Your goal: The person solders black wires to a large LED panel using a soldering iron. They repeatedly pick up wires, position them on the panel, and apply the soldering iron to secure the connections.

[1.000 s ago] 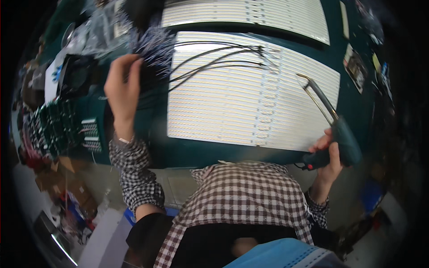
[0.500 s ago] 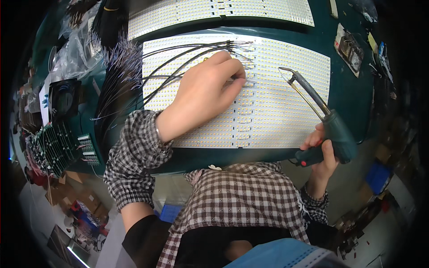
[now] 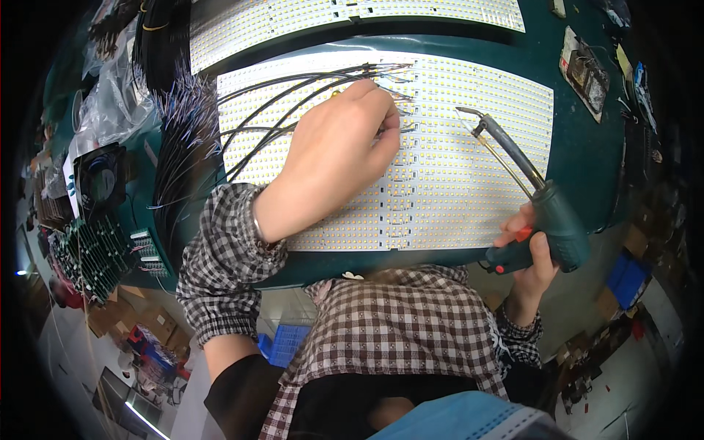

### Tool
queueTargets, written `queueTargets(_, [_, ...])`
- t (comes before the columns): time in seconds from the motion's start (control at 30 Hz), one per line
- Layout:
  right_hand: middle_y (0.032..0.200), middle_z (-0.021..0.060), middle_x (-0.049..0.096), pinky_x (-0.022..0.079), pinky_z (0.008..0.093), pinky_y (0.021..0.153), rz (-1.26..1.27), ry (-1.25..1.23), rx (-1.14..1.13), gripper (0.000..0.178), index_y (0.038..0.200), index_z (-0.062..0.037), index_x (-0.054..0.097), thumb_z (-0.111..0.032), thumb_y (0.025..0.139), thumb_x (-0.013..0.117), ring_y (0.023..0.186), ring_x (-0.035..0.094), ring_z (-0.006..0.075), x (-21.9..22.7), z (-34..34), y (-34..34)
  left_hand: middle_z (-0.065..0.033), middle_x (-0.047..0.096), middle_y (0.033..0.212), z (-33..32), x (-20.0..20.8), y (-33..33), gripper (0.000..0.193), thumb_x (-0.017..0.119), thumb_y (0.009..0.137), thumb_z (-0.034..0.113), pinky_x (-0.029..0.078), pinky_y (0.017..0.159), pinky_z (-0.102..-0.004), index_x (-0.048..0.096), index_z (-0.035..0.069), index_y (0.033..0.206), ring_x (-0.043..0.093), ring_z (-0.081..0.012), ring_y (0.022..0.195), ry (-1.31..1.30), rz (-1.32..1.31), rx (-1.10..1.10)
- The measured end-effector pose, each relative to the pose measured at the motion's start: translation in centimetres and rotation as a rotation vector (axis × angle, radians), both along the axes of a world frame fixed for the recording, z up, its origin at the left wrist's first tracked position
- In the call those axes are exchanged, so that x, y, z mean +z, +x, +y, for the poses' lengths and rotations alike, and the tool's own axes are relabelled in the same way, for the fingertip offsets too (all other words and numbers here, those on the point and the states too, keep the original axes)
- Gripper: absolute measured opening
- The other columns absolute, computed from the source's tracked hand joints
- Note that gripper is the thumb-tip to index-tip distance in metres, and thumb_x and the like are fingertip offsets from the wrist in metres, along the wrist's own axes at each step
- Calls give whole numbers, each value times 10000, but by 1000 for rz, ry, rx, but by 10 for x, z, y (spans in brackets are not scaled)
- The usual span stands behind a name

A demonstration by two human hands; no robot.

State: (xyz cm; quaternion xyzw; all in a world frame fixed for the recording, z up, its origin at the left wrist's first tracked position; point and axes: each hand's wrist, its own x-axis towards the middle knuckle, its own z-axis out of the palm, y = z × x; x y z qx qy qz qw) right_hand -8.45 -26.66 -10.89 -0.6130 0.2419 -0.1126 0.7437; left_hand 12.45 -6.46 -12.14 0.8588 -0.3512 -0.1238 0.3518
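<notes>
A white LED panel (image 3: pixel 477 176) with rows of small yellow chips lies before me. Several black cables (image 3: pixel 279 85) run across its left half, their thin bare-ended wires reaching the middle strip. My left hand (image 3: pixel 334 143) is over the panel's middle, thumb and fingers pinched on a black cable near its wire end; the fingers partly hide it. My right hand (image 3: pixel 537 273) grips a dark green soldering gun (image 3: pixel 561 227) with a red trigger, at the panel's lower right. The gun's bent tip points up and left, above the panel and apart from the wires.
A second LED panel (image 3: pixel 293 22) lies beyond the first. At left are a thick bundle of black cables (image 3: pixel 172 172), clear plastic bags (image 3: pixel 117 110), a small black fan (image 3: pixel 101 176) and stacked green circuit boards (image 3: pixel 88 253). A dirty soldering tray (image 3: pixel 584 73) lies at the far right.
The view has shifted slightly, so the panel looks a little larger. Both hands keep nearly the same hold, and more of the gun's red trigger shows now.
</notes>
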Motion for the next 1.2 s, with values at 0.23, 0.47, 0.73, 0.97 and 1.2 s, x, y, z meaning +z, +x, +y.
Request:
queueTargets(0.23, [895, 177, 614, 565, 318, 596, 13, -6, 16, 434, 1155, 105, 480, -183, 843, 568, 793, 632, 275, -1, 3, 1, -79, 565, 747, 0, -2, -1, 82, 634, 720, 70, 439, 540, -293, 581, 27, 765, 553, -212, 614, -10, 59, 14])
queueTargets(0.47, [895, 173, 575, 565, 308, 574, 32, -56, 70, 454, 1161, 106, 449, -226, 866, 545, 790, 603, 255, -1, 6, -3, -74, 565, 731, 2, -4, 0, 87, 634, 708, 72, 443, 545, -287, 578, 24, 756, 560, -208, 625, -57, 82, 37])
queueTargets(0.73, [868, 151, 610, 562, 327, 641, 50, 7, 52, 403, 1132, 120, 493, -138, 832, 574, 784, 630, 247, 2, 9, -1, -73, 562, 721, -1, -6, 1, 86, 632, 707, 76, 448, 552, -291, 573, 22, 739, 567, -207, 634, -26, 35, 32])
queueTargets(0.97, [843, 138, 588, 545, 314, 616, 111, -54, 98, 486, 1165, 110, 446, -244, 855, 572, 733, 603, 237, 2, 9, -5, -111, 569, 724, -3, -2, 1, 66, 611, 689, 87, 462, 588, -374, 582, 29, 703, 581, -283, 659, -53, 99, 29])
queueTargets(1.2, [789, 118, 570, 490, 333, 653, 118, -11, 159, 486, 1154, 111, 450, -240, 846, 587, 699, 589, 226, 3, 10, -2, -71, 558, 705, -3, -7, 4, 91, 637, 688, 77, 437, 542, -283, 578, 21, 728, 565, -192, 626, -56, 82, 15])
